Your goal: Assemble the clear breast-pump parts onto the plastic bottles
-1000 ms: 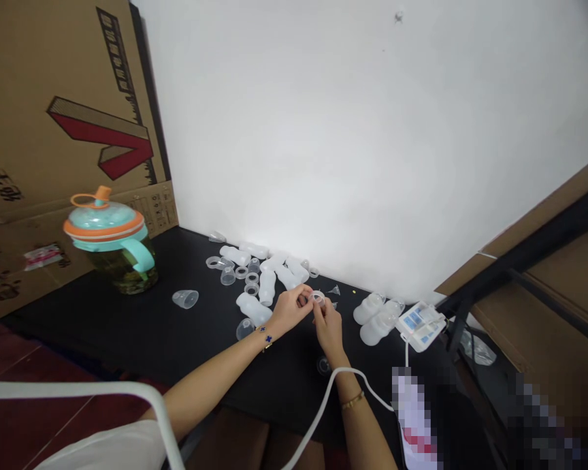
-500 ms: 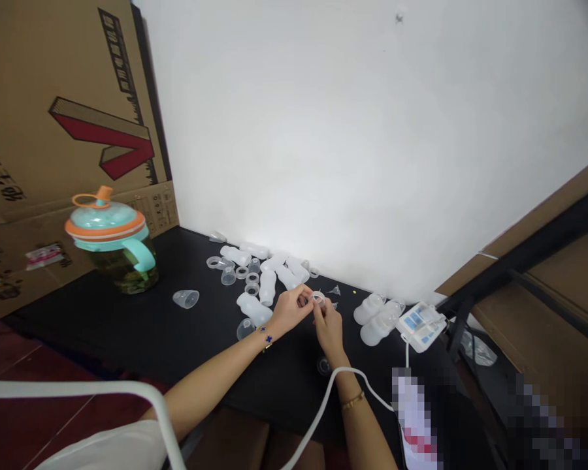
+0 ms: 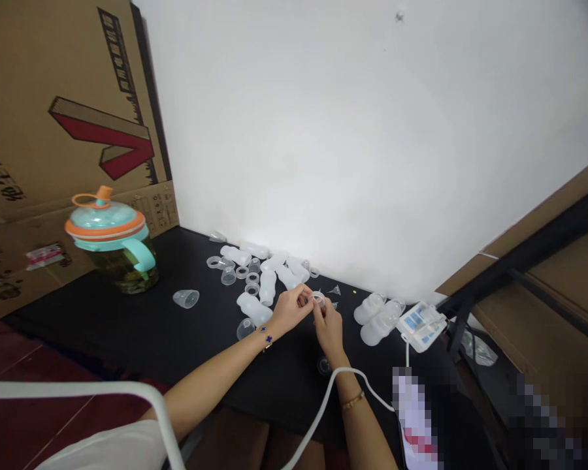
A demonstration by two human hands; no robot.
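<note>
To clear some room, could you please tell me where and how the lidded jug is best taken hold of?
Probably by its teal handle, with the hand coming from the right: the jug stands upright, and the handle juts out on that side.

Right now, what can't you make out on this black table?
In the head view:
- Clear ring: its lower part is hidden by fingers of the left hand and right hand.
- Clear dome: partly covered by the left wrist.
- Dark, clear piece: too dim to identify, beside the right forearm.
- White device: label print too small.
- Pale object: pixelated, cut off by the bottom edge.
</note>
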